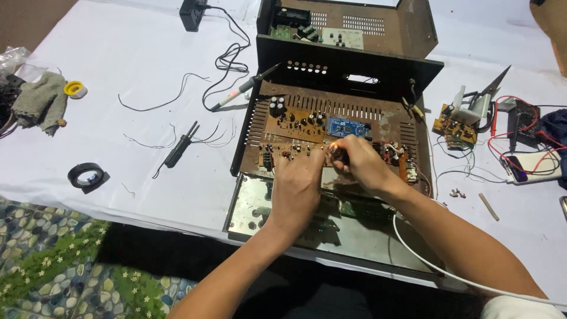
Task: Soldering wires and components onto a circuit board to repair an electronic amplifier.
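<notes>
An open dark metal chassis (251, 127) lies on the white table, with a brown circuit board (295, 127) and a small blue board (347, 126) inside it. Both my hands meet over the front edge of the brown board. My left hand (298, 186) is curled knuckles-up, its fingertips pressed down at the board and hidden. My right hand (361, 162) pinches a small thing that glows orange (333, 148) right beside the left fingertips. What the glowing thing is cannot be made out.
A soldering iron (242, 88) leans on the chassis's left wall. Black tweezers (180, 145), a black tape roll (87, 175), a yellow roll (75, 88) and a cloth (41, 100) lie to the left. On the right are a small loose board (455, 127), scissors (493, 82) and red leads (520, 139).
</notes>
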